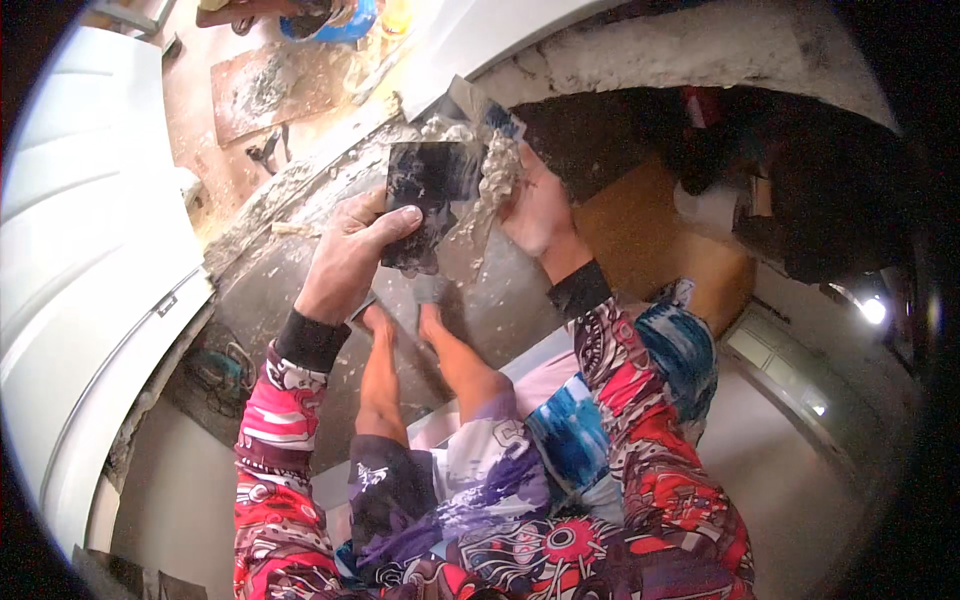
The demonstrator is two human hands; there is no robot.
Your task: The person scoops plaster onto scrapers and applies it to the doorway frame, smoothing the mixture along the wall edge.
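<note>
My left hand [350, 250] grips a dark, smooth rectangular plate [425, 180] by its left edge, thumb across its face. Pale smears mark the plate; whether it is a tile or a blade I cannot tell. A lumpy mass of wet grey mortar [497, 180] lies along the plate's right side, against my right hand [540, 210]. That hand is curled, with its fingers largely hidden behind the mortar. Above it juts a grey and bluish flat piece [485, 108], also smeared; what exactly my right hand holds does not show.
A mortar-crusted ledge [300, 220] runs beneath my hands. Beyond it are a mortar-stained board [265, 90] and a blue bucket [340, 22]. White panelling [90, 230] stands at the left, a brown board [670, 235] at the right. My bare legs [380, 385] are below.
</note>
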